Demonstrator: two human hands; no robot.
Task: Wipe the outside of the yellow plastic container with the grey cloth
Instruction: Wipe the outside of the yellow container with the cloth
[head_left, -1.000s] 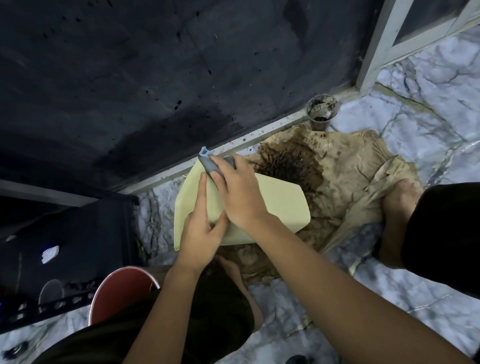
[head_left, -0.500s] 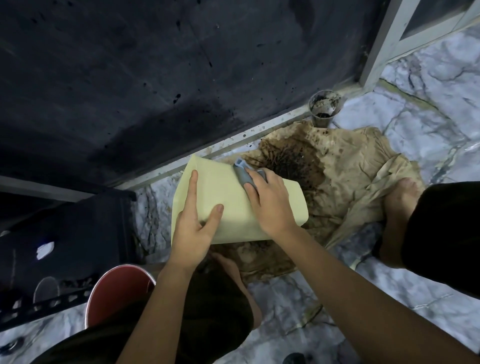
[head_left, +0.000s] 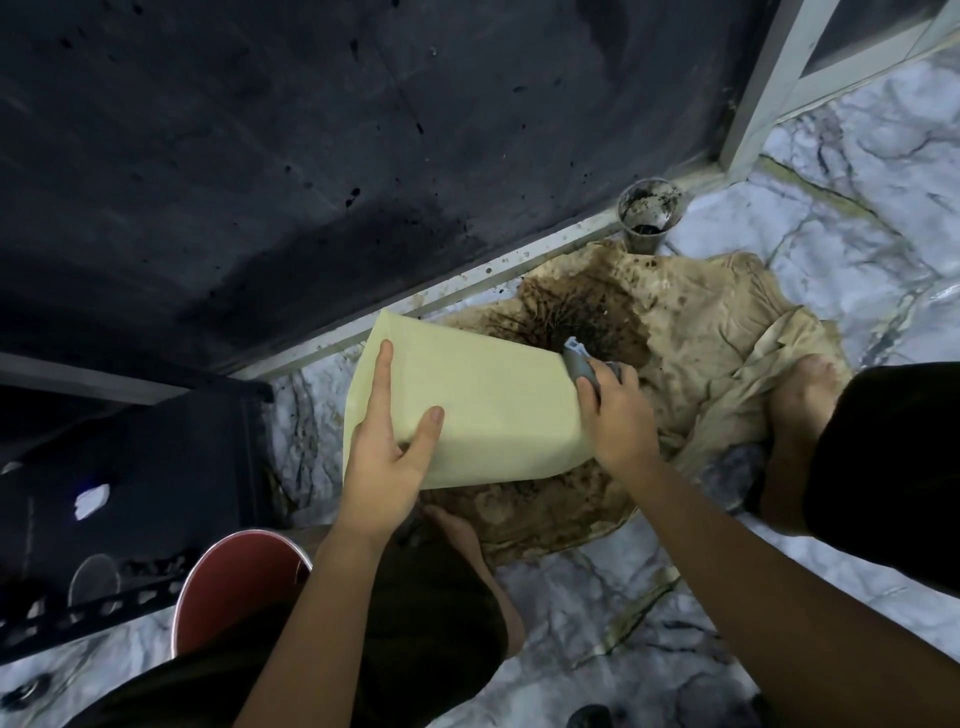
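At the far left a black crate (head_left: 130, 499) sits on the marble floor (head_left: 857, 249), with a red bucket (head_left: 228, 587) just in front of it. Next comes the left hand (head_left: 387, 457), its forearm rising from the lower middle of the view. This hand lies spread on the yellow plastic container (head_left: 488, 405): index finger stretched straight along the container's left edge, thumb angled out across the broad face, the other fingers hidden beneath, so it grips the container's near left corner. The container is held off the floor above a stained brown cloth (head_left: 701, 332). Its long axis runs left to right, tilted so the left end rides higher and farther away while the right end dips toward the cloth's dark stain. The right hand (head_left: 618, 415) comes in from the lower right, knuckles up, fingers curled closed around the grey cloth (head_left: 584, 366), pressing it against the container's right edge. A pale tab of that cloth pokes up past the fingertips. Beyond, a dirty cup (head_left: 649, 213) stands against the wall's base, and a bare foot (head_left: 800, 400) rests on the brown cloth at the right.
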